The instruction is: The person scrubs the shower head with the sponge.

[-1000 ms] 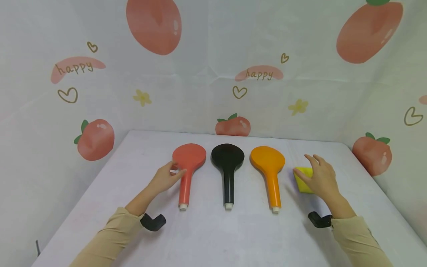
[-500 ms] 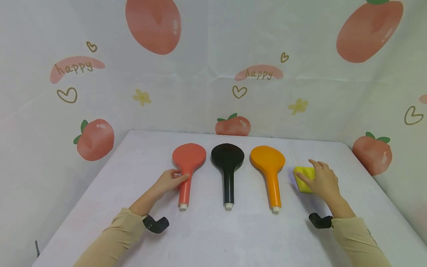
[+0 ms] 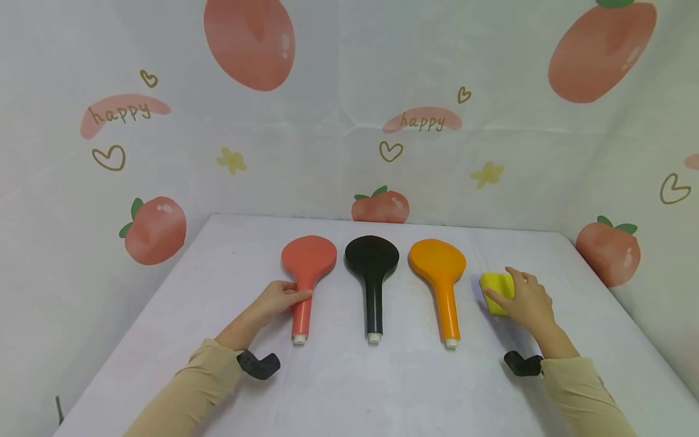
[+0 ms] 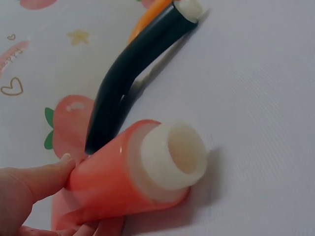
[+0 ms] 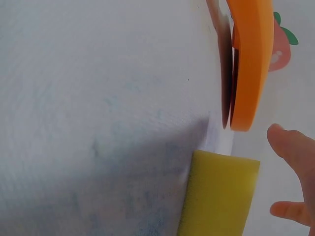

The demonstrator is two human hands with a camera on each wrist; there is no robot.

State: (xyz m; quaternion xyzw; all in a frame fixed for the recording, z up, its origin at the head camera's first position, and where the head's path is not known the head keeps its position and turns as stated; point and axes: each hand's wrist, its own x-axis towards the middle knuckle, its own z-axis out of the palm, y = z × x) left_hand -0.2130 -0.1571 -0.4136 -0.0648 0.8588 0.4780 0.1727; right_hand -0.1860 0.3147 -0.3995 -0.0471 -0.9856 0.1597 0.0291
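Note:
My left hand [image 3: 272, 300] grips the handle of a red shower head [image 3: 309, 255], which lies face down at the left of a row. In the left wrist view its white end fitting [image 4: 153, 152] points toward the camera, and my thumb [image 4: 44, 178] presses on the side of the handle. Over at the right, my right hand [image 3: 530, 303] hovers by a yellow sponge [image 3: 495, 286], thumb and fingers spread on either side. The right wrist view shows a gap between those fingers [image 5: 294, 147] and the sponge.
A black shower head [image 3: 372, 255] and an orange shower head [image 3: 437, 260] lie between my hands, handles toward me. The white table [image 3: 393, 394] meets a fruit-print cloth backdrop [image 3: 306, 170] behind. Black wrist cameras [image 3: 259, 365] sit on both wrists.
My left hand has slid down from the red shower head's neck and closed on its handle. The right hand has lowered slightly toward the sponge.

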